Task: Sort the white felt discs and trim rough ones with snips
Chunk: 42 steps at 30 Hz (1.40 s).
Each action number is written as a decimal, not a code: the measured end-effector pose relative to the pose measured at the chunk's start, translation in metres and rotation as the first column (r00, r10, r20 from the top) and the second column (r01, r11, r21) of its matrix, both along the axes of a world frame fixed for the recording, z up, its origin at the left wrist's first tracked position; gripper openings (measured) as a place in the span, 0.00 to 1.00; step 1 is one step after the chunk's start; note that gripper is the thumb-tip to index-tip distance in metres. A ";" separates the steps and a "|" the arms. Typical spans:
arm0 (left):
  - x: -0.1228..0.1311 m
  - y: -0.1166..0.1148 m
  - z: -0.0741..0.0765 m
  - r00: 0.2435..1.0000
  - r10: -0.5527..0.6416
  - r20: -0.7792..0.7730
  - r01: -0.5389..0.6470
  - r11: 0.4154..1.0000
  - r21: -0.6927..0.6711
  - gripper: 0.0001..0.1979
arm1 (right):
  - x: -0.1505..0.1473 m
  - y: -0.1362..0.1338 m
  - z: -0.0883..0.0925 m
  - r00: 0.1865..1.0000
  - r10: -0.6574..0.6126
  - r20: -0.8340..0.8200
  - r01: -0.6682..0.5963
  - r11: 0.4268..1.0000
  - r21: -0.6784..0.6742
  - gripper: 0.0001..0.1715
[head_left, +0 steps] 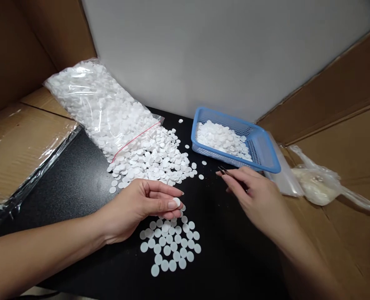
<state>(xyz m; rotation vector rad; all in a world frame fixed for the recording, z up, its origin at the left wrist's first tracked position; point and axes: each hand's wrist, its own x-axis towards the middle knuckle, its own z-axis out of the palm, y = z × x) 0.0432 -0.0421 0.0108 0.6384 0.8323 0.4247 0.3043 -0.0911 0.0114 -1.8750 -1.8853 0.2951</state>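
Observation:
A small white disc (176,201) is pinched between the thumb and fingers of my left hand (153,200). Under and in front of that hand, several loose white discs (174,246) lie spread on the black table. My right hand (253,191) is closed around tweezers (222,170), whose thin tips point up and left, just below the blue basket (235,160). White discs (219,137) are heaped in the basket's left part. Behind my left hand, a pile of discs (159,158) spills from the mouth of a clear zip bag (100,104) full of them.
The black table (66,166) meets a grey wall (185,54) behind. Cardboard (18,146) stands at left, and more cardboard (353,166) is at right. Beside the basket lie a flat clear plastic bag (285,175) and a knotted bag (316,183) with pale contents.

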 end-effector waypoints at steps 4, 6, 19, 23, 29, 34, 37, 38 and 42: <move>0.000 -0.001 -0.002 1.000 0.010 -0.005 -0.010 0.999 -0.038 0.13 | -0.032 -0.012 0.007 0.970 0.179 -0.162 -0.166 0.982 0.089 0.20; 0.000 -0.001 -0.002 1.000 0.010 -0.005 -0.010 0.999 -0.041 0.12 | -0.047 -0.017 0.004 0.948 0.257 -0.189 -0.245 0.966 0.083 0.22; -0.001 -0.003 -0.003 0.997 -0.037 0.060 0.040 0.998 -0.044 0.13 | -0.067 -0.029 -0.010 0.953 0.302 0.019 -0.299 0.929 0.218 0.21; -0.001 -0.003 -0.003 0.997 -0.054 0.051 0.057 0.997 -0.051 0.14 | -0.066 -0.028 -0.008 0.947 0.314 0.073 -0.322 0.917 0.236 0.20; 0.000 -0.002 -0.001 0.997 -0.072 0.017 0.073 0.996 -0.057 0.13 | -0.066 -0.027 -0.007 0.939 0.311 0.145 -0.340 0.898 0.280 0.19; 0.000 -0.003 -0.001 0.998 -0.059 0.021 0.059 0.998 -0.006 0.12 | -0.067 -0.027 -0.008 0.940 0.309 0.146 -0.340 0.883 0.324 0.18; 0.000 -0.003 -0.001 0.998 -0.055 0.034 0.056 0.998 -0.019 0.11 | -0.068 -0.028 -0.009 0.942 0.300 0.147 -0.332 0.887 0.321 0.18; 0.000 -0.003 -0.001 0.998 -0.052 0.040 0.053 0.998 -0.031 0.11 | -0.069 -0.028 -0.009 0.943 0.300 0.148 -0.332 0.887 0.320 0.18; 0.001 -0.003 -0.002 0.997 -0.050 0.055 0.054 0.996 -0.072 0.11 | -0.071 -0.028 -0.010 0.946 0.290 0.147 -0.323 0.885 0.334 0.18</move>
